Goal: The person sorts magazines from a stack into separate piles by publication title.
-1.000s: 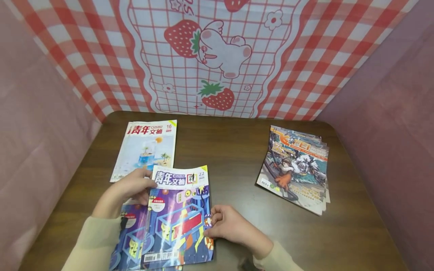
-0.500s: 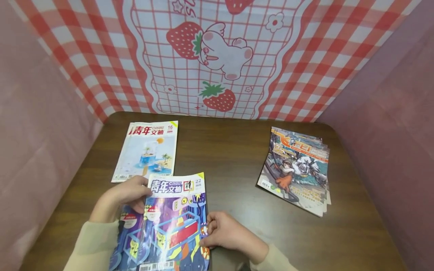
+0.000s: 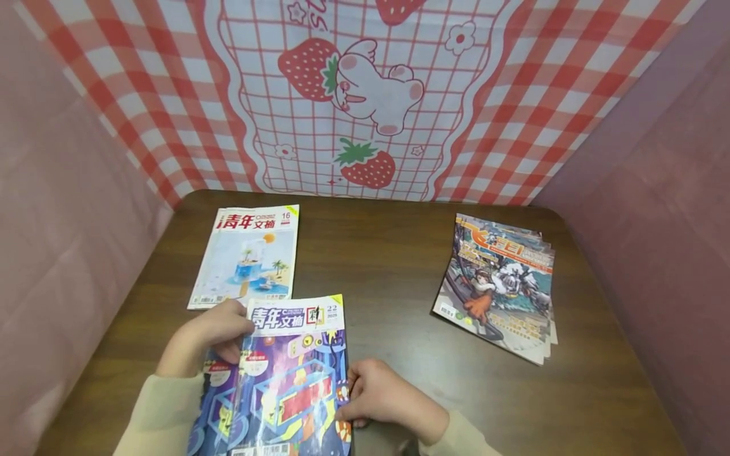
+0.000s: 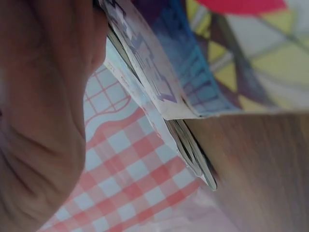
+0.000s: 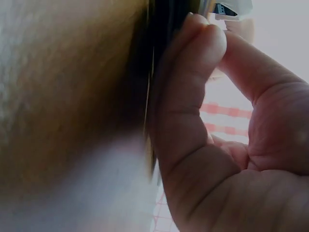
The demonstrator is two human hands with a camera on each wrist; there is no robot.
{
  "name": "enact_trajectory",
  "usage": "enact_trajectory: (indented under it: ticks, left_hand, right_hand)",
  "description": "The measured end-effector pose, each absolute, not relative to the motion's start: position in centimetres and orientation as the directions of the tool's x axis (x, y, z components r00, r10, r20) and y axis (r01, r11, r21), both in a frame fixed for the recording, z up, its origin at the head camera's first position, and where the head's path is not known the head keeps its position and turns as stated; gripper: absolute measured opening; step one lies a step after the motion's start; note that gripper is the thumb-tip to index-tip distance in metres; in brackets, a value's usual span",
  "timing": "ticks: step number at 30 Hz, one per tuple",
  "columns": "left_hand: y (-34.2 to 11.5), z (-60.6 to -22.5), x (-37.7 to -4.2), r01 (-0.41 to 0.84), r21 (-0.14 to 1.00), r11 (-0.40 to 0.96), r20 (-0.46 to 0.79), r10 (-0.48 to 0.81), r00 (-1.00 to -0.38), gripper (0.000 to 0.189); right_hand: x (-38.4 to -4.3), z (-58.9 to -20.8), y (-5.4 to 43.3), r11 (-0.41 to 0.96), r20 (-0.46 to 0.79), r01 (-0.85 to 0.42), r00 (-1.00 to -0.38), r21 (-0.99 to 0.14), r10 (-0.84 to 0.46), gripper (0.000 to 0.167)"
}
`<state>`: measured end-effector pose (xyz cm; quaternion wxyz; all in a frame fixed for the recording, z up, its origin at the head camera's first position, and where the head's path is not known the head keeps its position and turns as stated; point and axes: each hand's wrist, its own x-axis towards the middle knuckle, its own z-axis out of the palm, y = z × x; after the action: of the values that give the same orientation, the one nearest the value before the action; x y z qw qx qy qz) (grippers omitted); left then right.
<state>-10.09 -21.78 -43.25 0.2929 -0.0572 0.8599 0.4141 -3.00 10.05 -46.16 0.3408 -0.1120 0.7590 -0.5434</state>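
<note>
A purple magazine [image 3: 296,373] with a white title band and the number 22 lies at the lower front in the head view. It overlaps a second purple magazine [image 3: 213,424] whose left strip shows beneath. My left hand [image 3: 208,332] holds the upper left edge, some of its fingers hidden. At the right edge, my right hand [image 3: 382,396] pinches the magazine between thumb and curled fingers. The left wrist view shows the left hand [image 4: 43,121] close beside the cover [image 4: 246,63]. Bent fingers of the right hand [image 5: 188,116] fill the right wrist view.
Behind the left hand lies a white magazine [image 3: 251,259] with a blue beach picture and the number 16, seemingly on another. A fanned stack of comic-style magazines [image 3: 496,285] lies at the right. A checked strawberry cloth [image 3: 365,95] hangs behind the brown table [image 3: 388,253].
Both hands have brought the top purple magazine toward the front and slightly left, so it covers more of the one beneath. The movement is smaller in the last half second.
</note>
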Motion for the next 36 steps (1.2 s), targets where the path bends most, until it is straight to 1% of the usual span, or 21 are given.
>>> enact_trajectory:
  ticks: [6, 11, 15, 18, 22, 25, 29, 36]
  left_hand:
    - [-21.6, -42.9, -10.1, -0.364, 0.637, 0.68, -0.553, 0.073, -0.83, 0.02]
    - [-21.6, -42.3, -10.3, -0.355, 0.591, 0.724, -0.503, -0.012, -0.864, 0.025]
    - [-21.5, -41.7, -10.6, -0.33, 0.573, 0.751, -0.442, -0.056, -0.895, 0.031]
    - [-21.3, -41.3, -10.9, -0.278, 0.556, 0.784, -0.379, -0.059, -0.924, 0.038]
    - [-20.5, -41.1, -11.4, -0.191, 0.559, 0.807, -0.286, -0.029, -0.958, 0.044]
    - [-19.8, -41.3, -11.7, -0.14, 0.606, 0.783, -0.208, -0.014, -0.978, 0.046]
    - [-18.5, -41.1, -12.3, -0.099, 0.685, 0.722, -0.111, -0.03, -0.993, 0.046]
    - [-16.0, -41.3, -13.9, -0.046, 0.851, 0.523, -0.032, -0.035, -0.999, 0.045]
  right_hand:
    - [-3.0, -46.0, 10.4, 0.432, -0.399, 0.163, -0.743, -0.887, -0.538, 0.032]
    - [-3.6, -45.7, 11.1, 0.477, -0.377, 0.11, -0.772, -0.872, -0.511, 0.031]
    - [-4.5, -45.5, 11.9, 0.453, -0.333, 0.089, -0.803, -0.887, -0.495, 0.027]
    - [-5.3, -45.3, 12.5, 0.434, -0.281, 0.061, -0.84, -0.899, -0.464, 0.027]
    - [-6.6, -45.1, 13.6, 0.435, -0.236, 0.046, -0.888, -0.899, -0.394, 0.032]
    - [-7.6, -44.9, 14.4, 0.418, -0.219, 0.058, -0.912, -0.907, -0.347, 0.038]
    - [-9.1, -44.6, 15.5, 0.396, -0.175, 0.053, -0.945, -0.917, -0.277, 0.043]
    - [-11.2, -43.1, 17.6, 0.373, -0.131, 0.07, -0.981, -0.925, -0.14, 0.051]
